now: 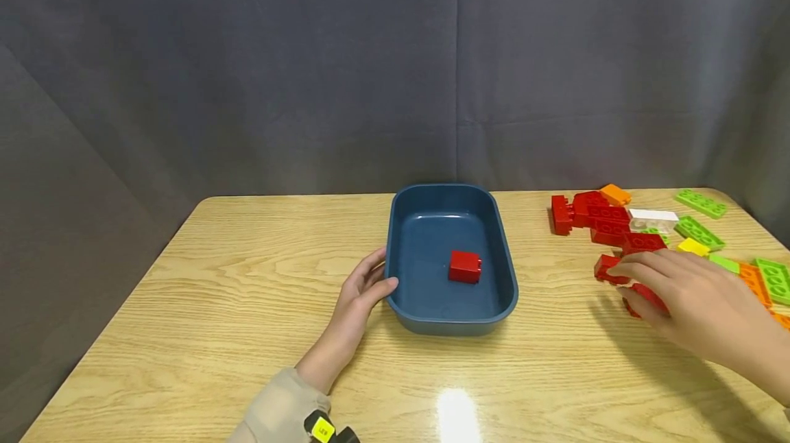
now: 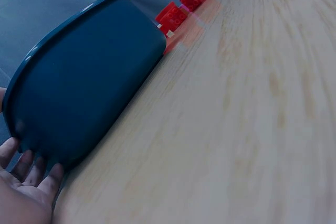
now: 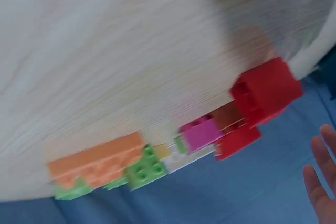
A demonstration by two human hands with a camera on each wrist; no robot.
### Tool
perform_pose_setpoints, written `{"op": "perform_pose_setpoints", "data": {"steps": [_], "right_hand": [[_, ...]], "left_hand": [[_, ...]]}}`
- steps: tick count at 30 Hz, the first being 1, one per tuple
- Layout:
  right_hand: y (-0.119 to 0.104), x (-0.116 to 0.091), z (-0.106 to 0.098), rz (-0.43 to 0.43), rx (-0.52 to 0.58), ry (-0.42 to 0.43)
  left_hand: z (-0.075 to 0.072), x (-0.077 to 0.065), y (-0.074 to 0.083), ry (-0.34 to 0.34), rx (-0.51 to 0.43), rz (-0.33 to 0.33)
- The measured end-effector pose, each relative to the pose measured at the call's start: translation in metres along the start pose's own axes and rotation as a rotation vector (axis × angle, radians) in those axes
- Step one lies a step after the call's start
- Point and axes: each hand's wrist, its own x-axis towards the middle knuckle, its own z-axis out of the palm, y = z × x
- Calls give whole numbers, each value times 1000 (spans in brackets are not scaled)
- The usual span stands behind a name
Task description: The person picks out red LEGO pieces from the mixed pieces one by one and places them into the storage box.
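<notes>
A dark blue plastic bin (image 1: 453, 328) stands mid-table with one red toy brick (image 1: 464, 267) inside. My left hand (image 1: 358, 297) holds its left side, thumb over the rim and fingers against the outer wall. In the left wrist view, spread fingertips (image 2: 56, 170) meet the bin wall (image 2: 89, 82). At the right, my right hand (image 1: 691, 292) hovers over a group of red bricks, fingers bent loosely downward. A small red brick (image 1: 609, 269) lies by its fingertips, and another red brick (image 1: 648, 296) shows partly behind the thumb. The right wrist view shows this hand's fingers (image 3: 321, 163) apart, holding nothing.
More red bricks (image 1: 607, 214) cluster at the back right, beside a white brick (image 1: 654, 219) and an orange one (image 1: 615, 195). Green bricks (image 1: 699, 232), a yellow brick (image 1: 693, 247) and orange bricks (image 1: 754, 284) lie farther right. A grey curtain (image 1: 345, 73) hangs behind the wooden table (image 1: 247, 306).
</notes>
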Motion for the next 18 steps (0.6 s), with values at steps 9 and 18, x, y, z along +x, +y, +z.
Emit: {"op": "perform_pose_setpoints", "data": {"steps": [9,18], "right_hand": [[25,-14,4,-83,-29,-59],[36,-23,10,-78,-34,-173]], "left_hand": [[0,0,0,-4,6,-3],[-1,0,0,-12,11,-5]]}}
